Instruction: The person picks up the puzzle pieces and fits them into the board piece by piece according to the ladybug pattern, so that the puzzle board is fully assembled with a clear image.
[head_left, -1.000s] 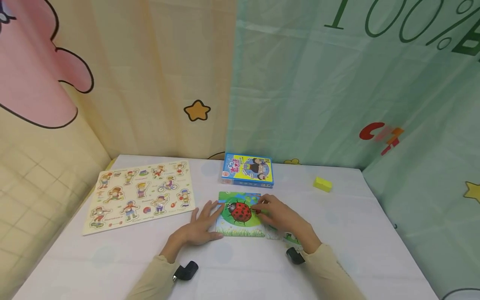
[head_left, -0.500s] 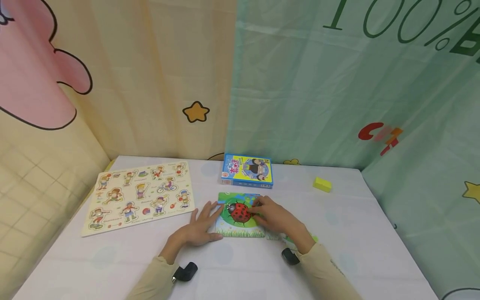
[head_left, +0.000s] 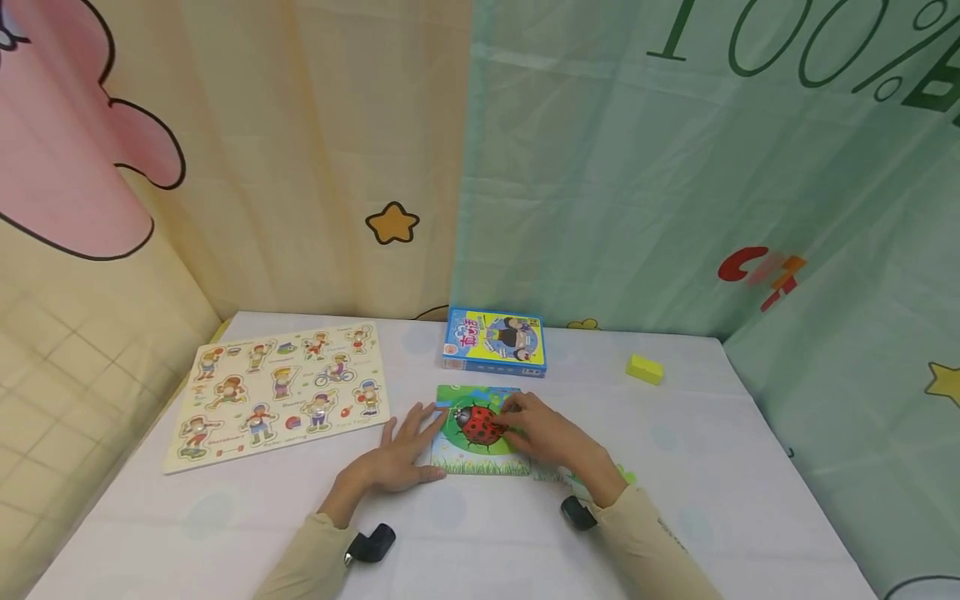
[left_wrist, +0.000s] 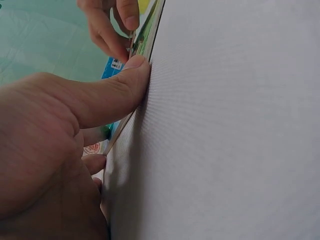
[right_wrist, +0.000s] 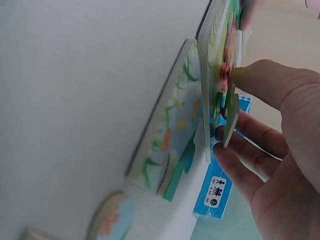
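A square ladybug puzzle (head_left: pixel 480 462) lies on the white table in the head view. My left hand (head_left: pixel 399 457) rests at its left side with fingers spread, thumb and fingertips right at the puzzle's edge. Over the ladybug's right side, my right hand (head_left: pixel 543 427) pinches a thin puzzle piece (right_wrist: pixel 231 120); in the right wrist view the piece stands tilted close over the puzzle, its edge toward the camera. The fingers cover most of this piece in the head view. Beside the puzzle lies a flat piece printed with grass and flowers (right_wrist: pixel 172 125), with a green piece (right_wrist: pixel 175 177) next to it.
A blue and yellow box (head_left: pixel 495 342) lies behind the puzzle. To the left is a large wooden board with children figures (head_left: pixel 277 392). A yellow block (head_left: pixel 645 368) sits at the back right. A rounded loose piece (right_wrist: pixel 112 215) lies near the right wrist.
My right hand has moved slightly left over the ladybug with the pinched puzzle piece, then nearly stayed in place. The left hand has kept its position.
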